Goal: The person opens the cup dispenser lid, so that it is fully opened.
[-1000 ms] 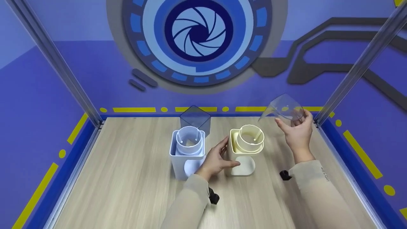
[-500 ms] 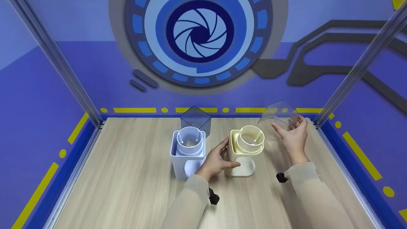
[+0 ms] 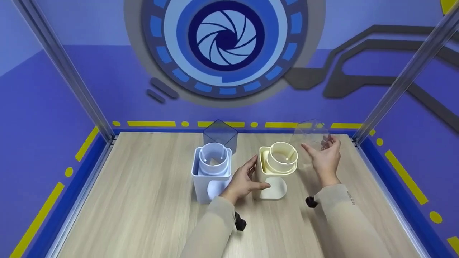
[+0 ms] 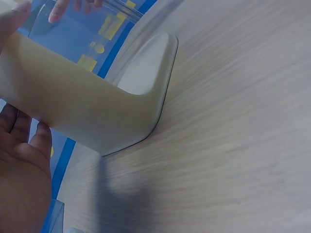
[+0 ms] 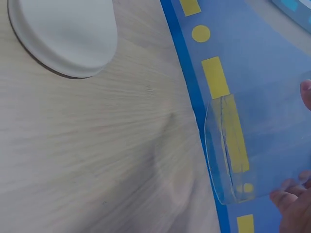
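A cream-coloured dispenser (image 3: 279, 166) stands upright on the table, a round tube in its open top and a rounded foot (image 4: 146, 73) at its front. My left hand (image 3: 244, 184) grips its body from the left, thumb across the front; in the left wrist view the fingers (image 4: 41, 138) lie against the opposite side. Up to the right, my right hand (image 3: 326, 163) holds a clear plastic cover (image 3: 309, 135) by its right side. In the right wrist view the cover's edge (image 5: 226, 155) shows against the blue wall. The cover is apart from the dispenser.
A light-blue dispenser (image 3: 205, 186) of the same shape stands left of my left hand. Behind it is a smoky see-through cover (image 3: 219, 134). The wooden table (image 3: 143, 200) is bounded by blue walls and metal posts (image 3: 68, 71).
My right hand has come down and to the left with the clear cover, nearer the cream dispenser. My left hand has stayed on the dispenser.
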`<state>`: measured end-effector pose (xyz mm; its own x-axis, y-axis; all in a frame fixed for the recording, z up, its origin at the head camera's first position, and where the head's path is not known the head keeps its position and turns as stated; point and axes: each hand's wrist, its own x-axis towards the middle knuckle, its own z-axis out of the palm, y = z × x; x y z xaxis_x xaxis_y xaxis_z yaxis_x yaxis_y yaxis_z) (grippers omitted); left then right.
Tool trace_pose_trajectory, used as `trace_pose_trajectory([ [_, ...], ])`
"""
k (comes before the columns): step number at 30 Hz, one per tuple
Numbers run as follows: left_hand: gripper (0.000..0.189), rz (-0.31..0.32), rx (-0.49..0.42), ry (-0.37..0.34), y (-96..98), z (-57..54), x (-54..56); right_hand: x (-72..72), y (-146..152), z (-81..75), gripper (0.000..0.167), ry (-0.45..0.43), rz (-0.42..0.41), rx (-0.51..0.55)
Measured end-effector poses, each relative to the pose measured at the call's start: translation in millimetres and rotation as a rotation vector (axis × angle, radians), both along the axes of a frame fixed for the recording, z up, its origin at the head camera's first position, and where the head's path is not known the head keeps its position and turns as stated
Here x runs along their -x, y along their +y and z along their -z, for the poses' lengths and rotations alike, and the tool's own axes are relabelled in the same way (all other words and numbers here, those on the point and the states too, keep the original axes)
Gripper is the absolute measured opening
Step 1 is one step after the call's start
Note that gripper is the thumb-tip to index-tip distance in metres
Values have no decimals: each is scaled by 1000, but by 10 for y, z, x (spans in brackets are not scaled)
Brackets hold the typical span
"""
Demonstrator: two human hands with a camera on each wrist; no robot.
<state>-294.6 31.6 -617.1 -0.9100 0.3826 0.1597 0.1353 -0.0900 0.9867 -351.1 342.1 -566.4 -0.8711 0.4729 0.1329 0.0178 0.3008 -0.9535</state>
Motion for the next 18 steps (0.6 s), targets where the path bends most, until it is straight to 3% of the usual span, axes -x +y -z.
trace_pose_trajectory([
  [12, 119, -8, 14, 14, -3, 10, -3, 1, -33, 241, 122, -75, -19, -25],
  [18, 119, 1, 26, 16, -19, 14, 15, 15, -41, 381, 116, -65, -26, -38],
])
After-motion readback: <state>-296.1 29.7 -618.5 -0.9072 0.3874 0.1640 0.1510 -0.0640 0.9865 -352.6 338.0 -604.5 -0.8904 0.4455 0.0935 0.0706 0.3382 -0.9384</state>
